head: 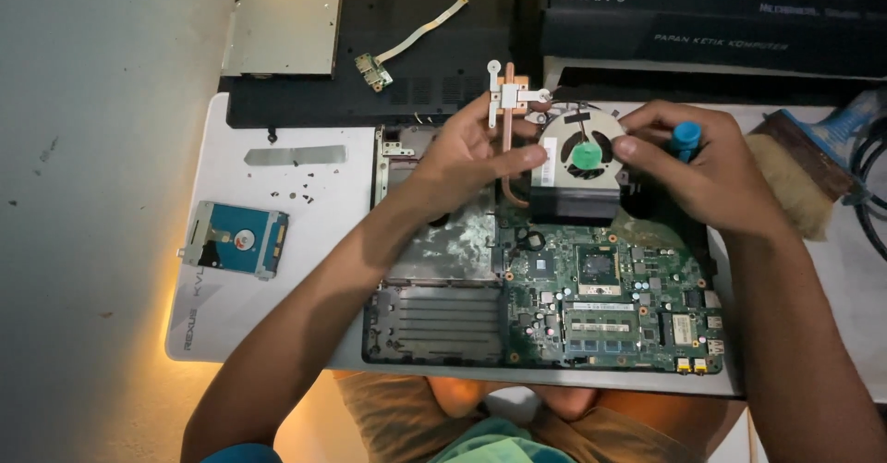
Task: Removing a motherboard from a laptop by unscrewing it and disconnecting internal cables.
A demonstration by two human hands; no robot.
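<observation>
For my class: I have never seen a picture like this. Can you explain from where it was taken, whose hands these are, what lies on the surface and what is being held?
There is one picture, taken by a camera worn on a person's head, looking down at that person's own two bare hands. No machine is at work here.

On the surface lies an opened laptop base, with its green circuit board uncovered. To the left lie a small blue hard drive, a silver strip and some tiny screws. Farther back, a black cover panel bears a flat silver drive and a little board on a ribbon cable. A paintbrush lies at the right.

The left hand holds a cooling fan by its copper pipe, above the board. The right hand steadies the fan and grips a blue-handled tool; its tip is hidden.
</observation>
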